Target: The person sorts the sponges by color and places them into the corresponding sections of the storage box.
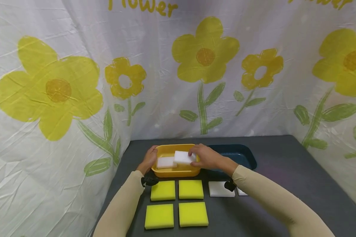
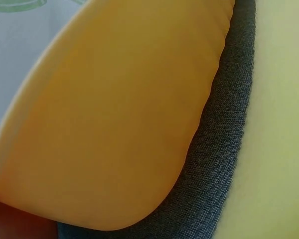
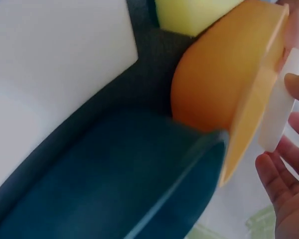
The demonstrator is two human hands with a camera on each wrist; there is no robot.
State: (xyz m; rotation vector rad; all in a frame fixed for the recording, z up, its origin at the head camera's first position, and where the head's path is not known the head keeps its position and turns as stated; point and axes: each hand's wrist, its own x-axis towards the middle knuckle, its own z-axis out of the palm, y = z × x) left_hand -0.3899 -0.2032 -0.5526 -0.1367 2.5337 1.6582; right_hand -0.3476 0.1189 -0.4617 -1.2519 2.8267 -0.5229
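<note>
My left hand (image 1: 149, 158) grips the left end of a yellow-orange plastic tray (image 1: 175, 173), and a little of that hand shows at the lower left of the left wrist view. My right hand (image 1: 207, 156) pinches a white sponge (image 1: 182, 157) between thumb and fingers over the tray's right half. The right wrist view shows this sponge (image 3: 281, 109) edge-on, beside the tray's rim. Inside the tray at the left lies another white sponge (image 1: 166, 162), partly overlapped by the held one in the head view.
Right of the yellow tray stands a dark blue tray (image 1: 250, 157), partly behind my right arm. Several yellow sponges (image 1: 163, 191) lie in two rows in front. White sponges (image 1: 218, 190) lie under my right wrist on the dark tabletop (image 1: 287, 184). A flower-printed curtain (image 1: 160, 115) surrounds the table.
</note>
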